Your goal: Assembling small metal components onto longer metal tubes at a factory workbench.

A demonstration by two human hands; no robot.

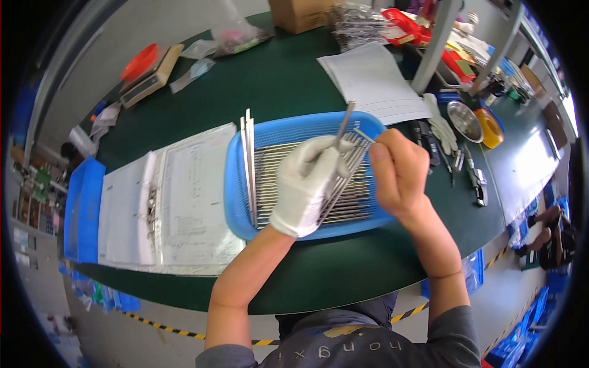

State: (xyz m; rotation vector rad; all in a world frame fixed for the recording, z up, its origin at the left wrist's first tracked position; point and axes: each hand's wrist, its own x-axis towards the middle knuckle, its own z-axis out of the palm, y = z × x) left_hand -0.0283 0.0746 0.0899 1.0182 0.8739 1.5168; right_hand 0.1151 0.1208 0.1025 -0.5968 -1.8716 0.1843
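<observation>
So the gloved left hand (307, 187) has its thumb and fingers clamped on metal: one thicker rod (345, 122) pokes up out of the grip toward one o'clock, and a slanted bundle (350, 175) runs along its right side, over the basket. The bare right hand (402, 172) is just beside that at three o'clock, over the rim, fingers curled together with the thumb up against them. Can't tell if it's pinching a rod end, since the fingertips are hidden.

Under both hands is the blue basket (343, 230), with loads of rods (268, 184) lying roughly crosswise. Two pale strips (247, 147) stick out past the rim at ten o'clock.

My read: they're mid-way through picking or checking rods by hand, the left keeping the batch and the right working individual pieces. Next move probably calls for a firm left grip so the bundle doesn't fan out, plus a light right pinch on one rod.

Further out: binder (196, 202) at nine, blue bin (84, 211) past it, scale (150, 76) at ten, papers (374, 80) at one, spare glove (440, 126) at two.
</observation>
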